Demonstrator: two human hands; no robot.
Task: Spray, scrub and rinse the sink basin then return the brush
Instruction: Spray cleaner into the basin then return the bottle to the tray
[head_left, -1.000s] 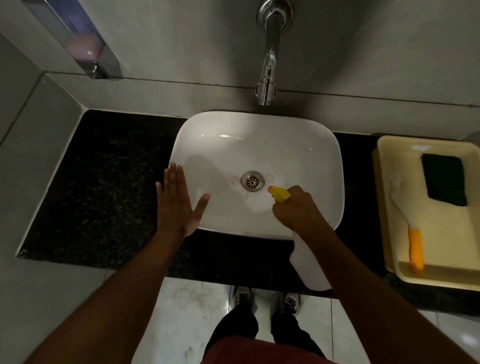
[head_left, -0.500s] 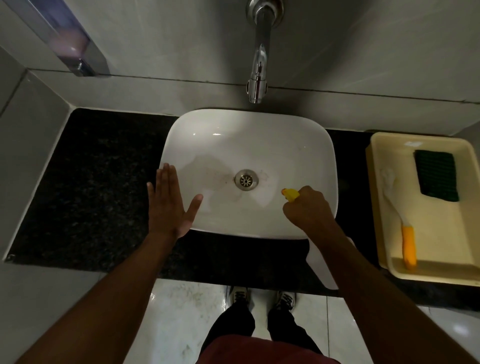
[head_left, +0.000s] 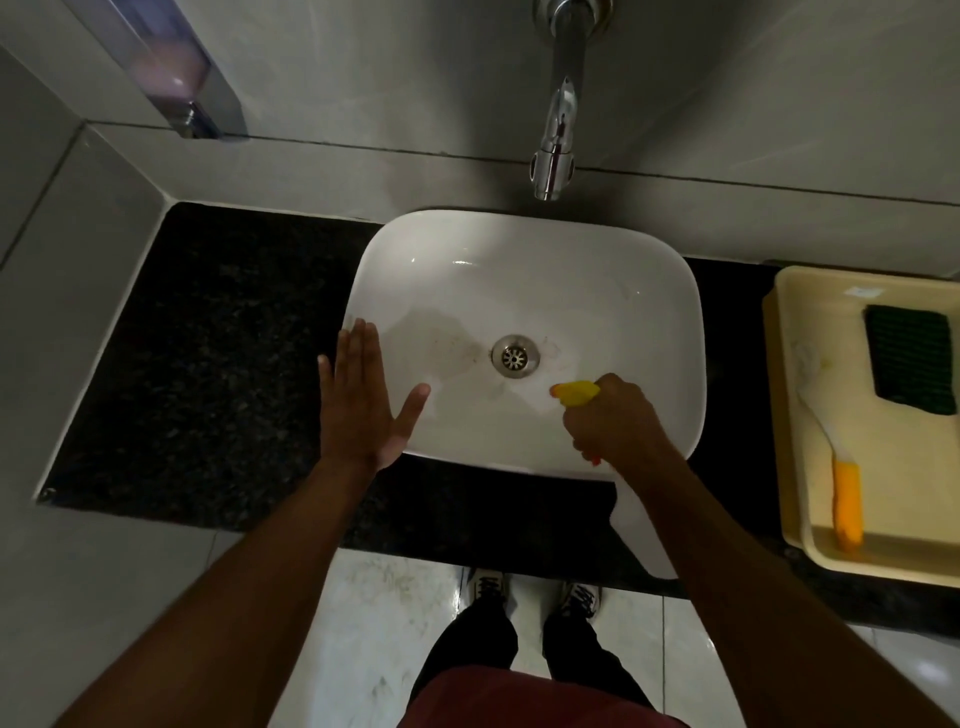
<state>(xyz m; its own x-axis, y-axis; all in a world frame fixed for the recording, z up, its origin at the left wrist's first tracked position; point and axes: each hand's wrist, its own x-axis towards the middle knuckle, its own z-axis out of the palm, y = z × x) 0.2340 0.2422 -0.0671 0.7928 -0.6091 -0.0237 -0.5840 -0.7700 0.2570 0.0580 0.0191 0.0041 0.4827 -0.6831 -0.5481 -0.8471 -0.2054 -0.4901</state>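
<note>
A white sink basin (head_left: 524, 270) sits on a black granite counter, with a steel drain (head_left: 515, 356) at its middle and a faint brownish stain left of the drain. My right hand (head_left: 615, 423) grips a spray bottle (head_left: 575, 392) over the basin's front right; its yellow nozzle points toward the drain, and its white body hangs down below my forearm. My left hand (head_left: 363, 397) lies flat with fingers spread on the basin's front left rim. The brush (head_left: 831, 457), white-headed with an orange handle, lies in a cream tray (head_left: 789, 322) at the right.
A chrome tap (head_left: 556, 135) juts from the grey tiled wall above the basin. A dark green scrub pad (head_left: 911, 361) lies in the tray's far part. A soap dispenser (head_left: 176, 78) hangs on the wall at upper left. The granite counter (head_left: 218, 353) extends left.
My right hand with the spray bottle moved from beside the drain toward the basin's front right. My left hand stayed flat on the rim.
</note>
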